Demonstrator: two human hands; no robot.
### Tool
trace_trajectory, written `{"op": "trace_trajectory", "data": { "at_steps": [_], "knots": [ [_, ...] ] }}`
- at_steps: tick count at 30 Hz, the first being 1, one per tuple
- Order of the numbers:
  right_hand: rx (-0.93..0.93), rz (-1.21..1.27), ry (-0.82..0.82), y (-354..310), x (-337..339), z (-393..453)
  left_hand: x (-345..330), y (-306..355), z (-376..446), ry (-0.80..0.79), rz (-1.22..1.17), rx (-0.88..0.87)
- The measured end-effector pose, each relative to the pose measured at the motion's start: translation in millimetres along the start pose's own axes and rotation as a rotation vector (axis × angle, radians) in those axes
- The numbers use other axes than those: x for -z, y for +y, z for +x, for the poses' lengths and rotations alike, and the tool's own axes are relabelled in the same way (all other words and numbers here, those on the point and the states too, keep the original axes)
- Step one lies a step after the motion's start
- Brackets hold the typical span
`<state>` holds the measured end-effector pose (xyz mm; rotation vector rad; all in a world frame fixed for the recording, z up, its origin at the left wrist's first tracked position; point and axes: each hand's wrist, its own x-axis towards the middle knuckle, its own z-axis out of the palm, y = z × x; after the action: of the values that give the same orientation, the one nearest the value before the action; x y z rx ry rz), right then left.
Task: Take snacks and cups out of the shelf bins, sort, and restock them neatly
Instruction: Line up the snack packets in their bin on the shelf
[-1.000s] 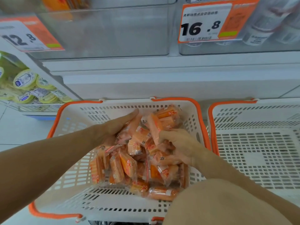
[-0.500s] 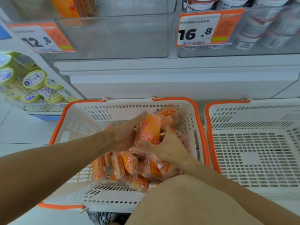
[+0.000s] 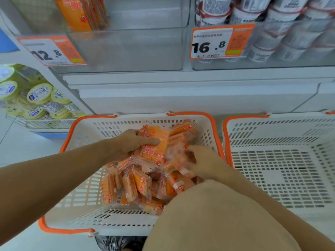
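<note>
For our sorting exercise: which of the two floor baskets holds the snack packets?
The left basket, where both hands work, holds the orange snack packets; the right basket shows only bare mesh.

The person's left forearm is bare all the way along, with no sleeve, watch or band showing on it. The left hand wears no glove and no ring that can be seen. The right forearm is also bare, and the right hand is ungloved too. Near the lower edge, a rounded shape in plain beige cloth fills the near right; it looks like a trouser leg over a knee. The cloth is smooth, without pattern, seam or marking.
</note>
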<state>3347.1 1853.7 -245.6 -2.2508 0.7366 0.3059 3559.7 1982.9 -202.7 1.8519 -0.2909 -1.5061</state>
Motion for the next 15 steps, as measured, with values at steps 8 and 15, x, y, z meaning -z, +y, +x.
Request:
{"op": "trace_trajectory", "data": {
  "at_steps": [8, 15],
  "knots": [
    [-0.098, 0.620, -0.062, -69.8, 145.5, -50.8, -5.3, 85.8, -96.9, -0.001, 0.106, -0.172],
    [-0.002, 0.620, 0.126, -166.0, 214.7, -69.6, -31.0, 128.9, -152.9, 0.187, -0.139, -0.476]
  ]
}}
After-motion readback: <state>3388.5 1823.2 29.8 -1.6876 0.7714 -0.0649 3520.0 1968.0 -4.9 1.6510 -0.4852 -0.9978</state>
